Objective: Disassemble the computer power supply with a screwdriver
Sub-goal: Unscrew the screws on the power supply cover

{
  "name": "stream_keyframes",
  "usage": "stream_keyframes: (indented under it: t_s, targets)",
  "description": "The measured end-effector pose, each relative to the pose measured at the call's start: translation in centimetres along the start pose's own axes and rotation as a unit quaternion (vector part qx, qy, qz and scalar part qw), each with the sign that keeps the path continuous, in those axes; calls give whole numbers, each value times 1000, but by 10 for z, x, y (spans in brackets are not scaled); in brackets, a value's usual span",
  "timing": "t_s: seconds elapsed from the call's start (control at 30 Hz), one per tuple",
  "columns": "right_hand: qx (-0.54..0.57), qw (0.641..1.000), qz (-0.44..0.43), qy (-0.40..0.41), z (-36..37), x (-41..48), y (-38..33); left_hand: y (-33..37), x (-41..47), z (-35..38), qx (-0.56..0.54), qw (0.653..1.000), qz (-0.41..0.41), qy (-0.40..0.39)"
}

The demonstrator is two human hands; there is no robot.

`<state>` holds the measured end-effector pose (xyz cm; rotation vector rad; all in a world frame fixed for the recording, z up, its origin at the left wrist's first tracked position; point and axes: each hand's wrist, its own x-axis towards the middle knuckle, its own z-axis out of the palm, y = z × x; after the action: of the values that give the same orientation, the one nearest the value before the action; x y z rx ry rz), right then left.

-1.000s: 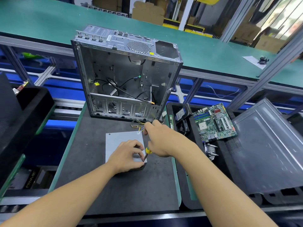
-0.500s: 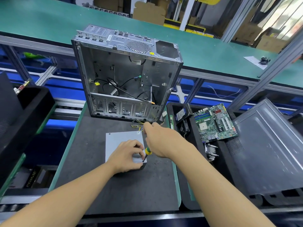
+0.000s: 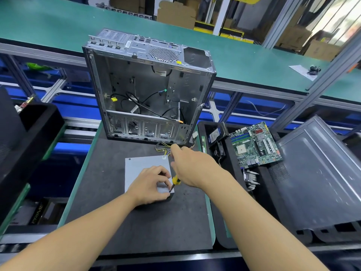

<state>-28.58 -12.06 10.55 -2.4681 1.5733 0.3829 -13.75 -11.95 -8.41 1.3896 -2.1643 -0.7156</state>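
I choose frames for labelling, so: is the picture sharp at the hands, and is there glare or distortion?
Head view: sharp at the screwdriver, left hand and right hand; even light, no glare on the power supply; top right background washed out; wide angle makes the computer case taper downward.

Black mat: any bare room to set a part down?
Black mat is bare left of the power supply up to its green edge, and in the near strip between the forearms. Crowded behind: cables, computer case.
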Motion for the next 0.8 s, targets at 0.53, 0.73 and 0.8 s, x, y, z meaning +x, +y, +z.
stream_keyframes:
  t_s: [0.53,0.73,0.8]
  targets:
    - [238,969,0,61,-10,-11,39,17,10,1,-125,990,-68,7]
    - [237,947,115,184,-3,-27,92,46,31,-2,-178,978,-105,3]
    - [211,944,157,199,9,-32,108,67,42,9,-189,976,-102,-26]
